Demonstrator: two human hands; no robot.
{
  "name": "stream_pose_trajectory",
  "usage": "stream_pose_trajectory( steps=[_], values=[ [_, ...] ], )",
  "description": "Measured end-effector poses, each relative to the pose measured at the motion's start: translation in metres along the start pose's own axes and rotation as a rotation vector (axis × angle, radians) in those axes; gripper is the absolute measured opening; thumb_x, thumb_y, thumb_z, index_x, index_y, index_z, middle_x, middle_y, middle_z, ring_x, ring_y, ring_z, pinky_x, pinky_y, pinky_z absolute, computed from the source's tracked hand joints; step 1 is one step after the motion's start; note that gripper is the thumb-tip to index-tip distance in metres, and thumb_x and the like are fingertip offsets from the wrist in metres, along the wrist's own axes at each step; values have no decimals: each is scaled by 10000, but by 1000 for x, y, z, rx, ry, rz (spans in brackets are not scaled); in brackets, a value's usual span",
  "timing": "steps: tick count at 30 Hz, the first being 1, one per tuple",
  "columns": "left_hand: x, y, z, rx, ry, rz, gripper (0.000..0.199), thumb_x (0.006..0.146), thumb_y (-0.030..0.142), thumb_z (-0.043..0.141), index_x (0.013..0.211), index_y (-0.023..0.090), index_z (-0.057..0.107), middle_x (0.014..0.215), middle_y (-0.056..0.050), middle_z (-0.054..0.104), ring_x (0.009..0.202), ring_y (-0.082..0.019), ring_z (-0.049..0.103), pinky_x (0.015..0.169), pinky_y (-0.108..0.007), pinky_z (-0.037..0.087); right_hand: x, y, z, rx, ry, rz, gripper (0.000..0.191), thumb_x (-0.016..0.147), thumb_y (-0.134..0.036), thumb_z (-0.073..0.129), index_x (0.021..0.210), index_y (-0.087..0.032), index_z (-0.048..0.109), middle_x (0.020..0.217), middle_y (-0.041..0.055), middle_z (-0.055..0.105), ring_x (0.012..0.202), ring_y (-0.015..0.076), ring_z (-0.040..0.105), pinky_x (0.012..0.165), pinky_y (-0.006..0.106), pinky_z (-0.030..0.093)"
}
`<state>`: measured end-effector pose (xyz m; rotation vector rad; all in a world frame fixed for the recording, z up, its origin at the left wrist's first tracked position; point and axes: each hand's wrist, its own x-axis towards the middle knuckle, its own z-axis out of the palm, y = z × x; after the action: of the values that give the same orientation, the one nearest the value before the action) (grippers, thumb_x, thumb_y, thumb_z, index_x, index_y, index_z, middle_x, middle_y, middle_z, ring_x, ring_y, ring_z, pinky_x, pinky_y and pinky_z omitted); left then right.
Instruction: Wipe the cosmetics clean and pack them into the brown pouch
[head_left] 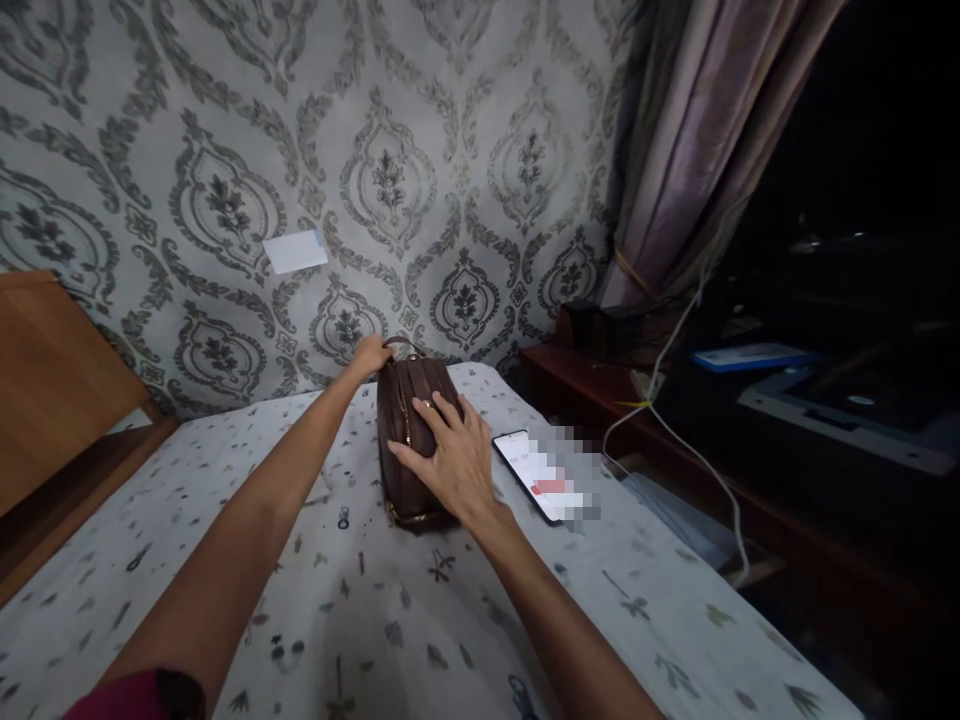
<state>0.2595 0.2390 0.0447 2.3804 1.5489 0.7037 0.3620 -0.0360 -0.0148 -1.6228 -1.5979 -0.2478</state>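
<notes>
A dark brown bag (397, 480) with gold-coloured zips lies on the patterned bedsheet in front of me, its long side pointing away. At its far left corner my left hand (370, 356) is closed on the bag, beside a thin loop handle (405, 346). Which part its fingertips pinch is hard to make out. My right hand (457, 458) rests on top of the bag with fingers spread, covering part of its right side. Just right of the bag lies a phone (517, 455) with a lit screen, partly blurred out.
A wooden headboard or panel (67, 370) stands at the left. Patterned wallpaper (465, 200) rises behind the bed, with a white card (296, 252) on it. On the right are a tied curtain (675, 150), a white cable (724, 485) and a dark reddish shelf (577, 380).
</notes>
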Motion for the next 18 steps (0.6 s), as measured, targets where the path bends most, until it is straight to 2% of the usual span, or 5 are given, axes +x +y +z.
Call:
stream_pose_trajectory(
  steps=[3,5,9,13,18],
  values=[
    [-4,3,0,2,12,-44,288,933,368,642,1108,140,661,1103,-86,688,1005,-219,668,869,-396,555,0,0,1,2,7,3,643,806,-594,715,1344,-250,633,1425,109,596,1372,421,425,1063,590,399],
    [-9,5,0,-18,27,-46,295,948,370,620,1139,148,650,1130,-82,679,992,-208,669,857,-400,563,0,0,1,2,10,0,645,805,-604,712,1339,-251,635,1415,114,603,1364,420,431,1056,588,400],
    [-17,9,-3,-72,71,-7,197,884,272,596,863,147,747,854,-94,744,867,-231,694,736,-306,506,0,1,2,7,22,-5,641,808,-623,697,1334,-262,636,1412,114,604,1361,419,432,1051,588,396],
    [-23,13,-11,-115,98,47,169,789,238,599,716,158,729,714,-74,710,772,-221,656,687,-289,458,0,0,0,13,13,2,641,807,-613,704,1334,-255,637,1420,116,597,1368,420,424,1054,592,396],
    [-22,23,-11,-193,82,107,136,720,224,591,770,160,700,704,-32,672,699,-182,590,658,-274,431,0,-3,-6,30,-19,14,587,847,-559,679,1341,-245,636,1452,121,567,1397,413,400,1088,597,371]
  ],
)
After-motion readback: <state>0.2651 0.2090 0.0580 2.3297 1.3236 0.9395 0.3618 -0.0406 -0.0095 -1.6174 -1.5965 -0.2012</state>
